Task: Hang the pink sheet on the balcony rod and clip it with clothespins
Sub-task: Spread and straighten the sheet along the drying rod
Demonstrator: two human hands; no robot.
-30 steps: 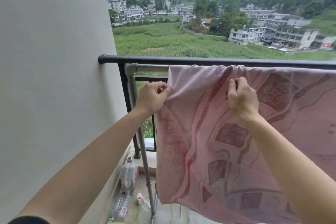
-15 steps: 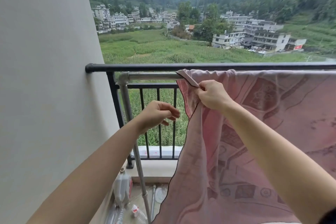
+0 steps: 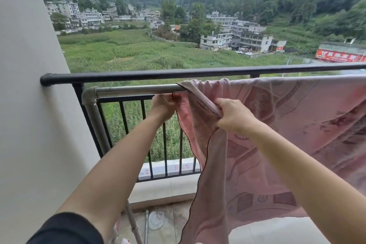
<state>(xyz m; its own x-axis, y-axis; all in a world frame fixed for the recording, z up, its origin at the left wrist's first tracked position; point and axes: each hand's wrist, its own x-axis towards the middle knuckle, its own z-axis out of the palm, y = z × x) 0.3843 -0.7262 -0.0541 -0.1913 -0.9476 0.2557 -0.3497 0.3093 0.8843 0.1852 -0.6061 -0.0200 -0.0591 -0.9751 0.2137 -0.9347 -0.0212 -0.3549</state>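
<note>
The pink patterned sheet [image 3: 287, 125] hangs over the silver balcony rod [image 3: 134, 89], draped from its middle off to the right. My right hand [image 3: 233, 116] pinches the sheet's folded front edge a little below the rod. My left hand [image 3: 164, 106] is under the rod at the sheet's left end, fingers closed on the back layer's edge. Something small and reddish shows at its fingertips; I cannot tell if it is a clothespin. The bare left stretch of rod runs to an elbow joint.
A black railing [image 3: 158, 74] with vertical bars runs just behind the rod. A beige wall [image 3: 29, 105] closes the left side. The rod's silver post [image 3: 99, 125] slants down to the floor, where a drain cover [image 3: 155, 221] and bits of litter lie.
My left hand rose from open air beside the railing bars to the sheet's edge under the rod. My right hand shifted slightly down the folded edge. The view tilted up and to the right.
</note>
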